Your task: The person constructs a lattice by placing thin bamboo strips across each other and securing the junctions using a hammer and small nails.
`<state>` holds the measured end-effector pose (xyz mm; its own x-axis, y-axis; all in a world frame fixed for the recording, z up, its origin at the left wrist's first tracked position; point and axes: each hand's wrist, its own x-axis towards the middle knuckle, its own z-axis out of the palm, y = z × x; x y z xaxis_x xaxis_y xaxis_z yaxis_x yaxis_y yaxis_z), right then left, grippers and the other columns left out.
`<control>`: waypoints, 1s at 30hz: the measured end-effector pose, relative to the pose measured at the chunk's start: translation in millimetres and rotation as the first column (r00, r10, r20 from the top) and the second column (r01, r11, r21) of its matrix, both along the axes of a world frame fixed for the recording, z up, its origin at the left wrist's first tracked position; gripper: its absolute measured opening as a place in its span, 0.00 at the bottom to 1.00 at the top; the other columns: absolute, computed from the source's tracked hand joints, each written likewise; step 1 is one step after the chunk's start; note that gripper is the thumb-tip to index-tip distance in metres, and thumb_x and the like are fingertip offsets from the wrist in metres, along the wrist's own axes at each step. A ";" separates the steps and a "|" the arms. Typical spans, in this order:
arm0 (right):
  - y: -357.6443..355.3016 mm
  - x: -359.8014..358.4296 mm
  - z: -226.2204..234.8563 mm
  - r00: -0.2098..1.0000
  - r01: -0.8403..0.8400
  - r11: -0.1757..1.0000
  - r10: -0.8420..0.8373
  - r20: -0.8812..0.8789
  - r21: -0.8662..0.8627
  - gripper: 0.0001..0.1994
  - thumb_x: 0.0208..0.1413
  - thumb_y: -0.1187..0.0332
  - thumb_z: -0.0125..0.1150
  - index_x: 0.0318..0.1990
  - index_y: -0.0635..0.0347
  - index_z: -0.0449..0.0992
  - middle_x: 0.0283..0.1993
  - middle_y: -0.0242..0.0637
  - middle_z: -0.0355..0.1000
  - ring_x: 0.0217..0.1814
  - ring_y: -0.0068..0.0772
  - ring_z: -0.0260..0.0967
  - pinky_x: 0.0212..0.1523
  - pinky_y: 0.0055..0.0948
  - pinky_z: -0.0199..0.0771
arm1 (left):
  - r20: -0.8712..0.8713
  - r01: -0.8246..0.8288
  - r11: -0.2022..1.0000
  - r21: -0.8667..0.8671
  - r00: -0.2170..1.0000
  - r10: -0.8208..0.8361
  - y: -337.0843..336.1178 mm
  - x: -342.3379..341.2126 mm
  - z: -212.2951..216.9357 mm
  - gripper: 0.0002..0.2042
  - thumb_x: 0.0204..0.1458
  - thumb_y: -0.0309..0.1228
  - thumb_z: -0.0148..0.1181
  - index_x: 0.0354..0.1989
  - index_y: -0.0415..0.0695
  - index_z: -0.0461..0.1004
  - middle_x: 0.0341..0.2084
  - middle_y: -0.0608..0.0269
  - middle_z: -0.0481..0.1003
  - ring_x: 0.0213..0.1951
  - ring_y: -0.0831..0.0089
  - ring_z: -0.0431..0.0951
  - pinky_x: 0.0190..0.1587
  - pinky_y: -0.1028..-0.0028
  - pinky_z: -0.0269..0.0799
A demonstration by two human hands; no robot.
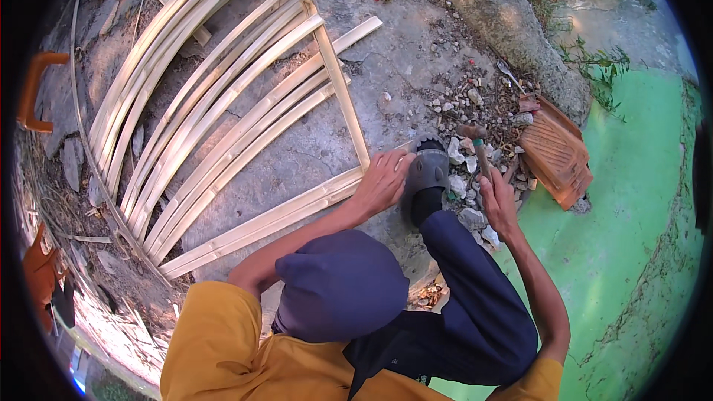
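Long pale bamboo strips [223, 122] fan out over the ground, their right-hand parts meeting a slanting bamboo crosspiece [336, 82]. My left hand [382, 182] is closed over the nearest strips [271, 214], right by the crosspiece's lower end; a strip tip pokes out beyond the fingers. What lies under the fingertips is hidden. In my right hand [499, 200] is a hammer [483, 157], gripped by its handle, with its head raised above the stones and apart from the bamboo. Between the two hands stands my foot in a grey clog [429, 171], close beside the left fingers.
Loose stones [460, 171] and a broken reddish clay tile [555, 150] lie right of my foot. A large rock [475, 7] rises behind, with a green-painted surface [624, 200] at the right. An orange handle-shaped object [37, 93] sits at the far left.
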<state>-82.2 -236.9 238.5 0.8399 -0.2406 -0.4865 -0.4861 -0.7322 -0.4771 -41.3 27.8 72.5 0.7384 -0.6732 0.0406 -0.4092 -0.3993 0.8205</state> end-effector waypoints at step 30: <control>223.1 -112.2 -137.6 0.909 0.273 0.959 -0.285 0.303 0.083 0.10 0.73 0.65 0.50 0.45 0.65 0.66 0.30 0.66 0.72 0.36 0.76 0.71 0.32 0.61 0.65 | 0.125 -0.179 0.925 0.334 0.982 0.145 96.0 -44.8 -42.3 0.33 0.43 0.39 0.75 0.58 0.39 0.71 0.45 0.55 0.70 0.49 0.56 0.70 0.55 0.62 0.70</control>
<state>-194.4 -13.7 100.9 0.8510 -0.4735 -0.2271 -0.4918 -0.5671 -0.6607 -86.1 123.9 30.3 0.8426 -0.5301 -0.0946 -0.3852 -0.7162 0.5820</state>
